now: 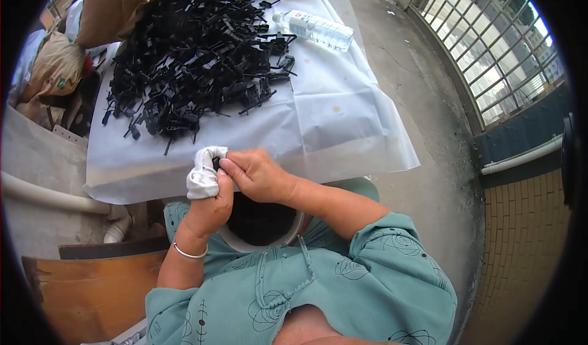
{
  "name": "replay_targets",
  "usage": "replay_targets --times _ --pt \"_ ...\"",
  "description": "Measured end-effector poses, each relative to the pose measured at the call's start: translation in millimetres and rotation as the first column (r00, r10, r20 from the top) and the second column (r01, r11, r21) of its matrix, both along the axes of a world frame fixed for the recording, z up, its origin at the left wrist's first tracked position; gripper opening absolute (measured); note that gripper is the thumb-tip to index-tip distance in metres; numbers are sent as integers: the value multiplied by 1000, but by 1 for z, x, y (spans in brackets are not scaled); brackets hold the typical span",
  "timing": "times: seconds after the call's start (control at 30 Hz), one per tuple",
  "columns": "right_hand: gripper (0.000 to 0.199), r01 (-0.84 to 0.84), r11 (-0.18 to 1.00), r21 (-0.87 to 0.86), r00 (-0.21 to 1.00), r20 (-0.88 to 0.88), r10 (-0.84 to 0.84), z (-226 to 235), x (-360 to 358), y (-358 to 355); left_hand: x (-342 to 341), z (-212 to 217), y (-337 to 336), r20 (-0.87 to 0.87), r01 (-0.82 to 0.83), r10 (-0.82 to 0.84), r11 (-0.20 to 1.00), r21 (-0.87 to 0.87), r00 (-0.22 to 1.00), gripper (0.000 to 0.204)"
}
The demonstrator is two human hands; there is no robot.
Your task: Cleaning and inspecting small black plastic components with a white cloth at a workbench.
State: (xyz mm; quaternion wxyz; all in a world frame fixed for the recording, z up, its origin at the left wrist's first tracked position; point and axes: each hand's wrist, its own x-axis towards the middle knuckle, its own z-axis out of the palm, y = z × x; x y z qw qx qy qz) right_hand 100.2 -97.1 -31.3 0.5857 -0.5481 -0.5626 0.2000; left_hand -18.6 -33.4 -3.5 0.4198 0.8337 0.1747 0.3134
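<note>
A white cloth or partial glove [202, 176] covers the fingers of my left hand [214, 209], which is closed around a small black plastic part [216, 162]. My right hand [260, 176] presses against it, thumb and fingers pinched on the same part. Most of that part is hidden between the hands. Beneath them, between my knees, stands a bucket with a pale rim [299, 227] and dark contents that I cannot make out singly. Beyond my hands, a large heap of black plastic parts [196, 63] is spread over the table.
White sheeting [343, 118] covers the table and hangs over its near edge. A clear water bottle [315, 29] lies right of the heap. Brown paper sacking [110, 8] stands at the far left. To the left runs a pale pipe [55, 195]; a barred gate [490, 45] is at the right.
</note>
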Motion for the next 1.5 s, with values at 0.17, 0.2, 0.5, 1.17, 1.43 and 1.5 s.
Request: replay_targets --times 0.17,0.2,0.5,1.17,1.43,1.5 --pt "24 -38 999 23 999 -11 39 -4 -10 -3 -15 1 -4 -34 -9 7 996 -84 999 22" --pt "24 -81 997 7 997 -10 81 -3 -8 -7 -19 0 -6 -42 1 -12 972 -234 999 23" --pt "25 -88 988 -127 992 -106 75 6 -12 -18 -20 -4 -14 -171 -34 52 994 103 984 25" --pt "78 800 358 -482 569 798 -199 70 287 9 -91 -113 -8 -502 127 -287 936 -328 816 41" --pt "66 876 205 -437 483 806 -343 71 212 -63 -94 -127 -5 -509 160 -298 941 -297 808 39" --pt "65 876 134 -464 480 810 -335 82 174 -80 -93 -124 -3 -570 139 -303 939 -313 763 40"
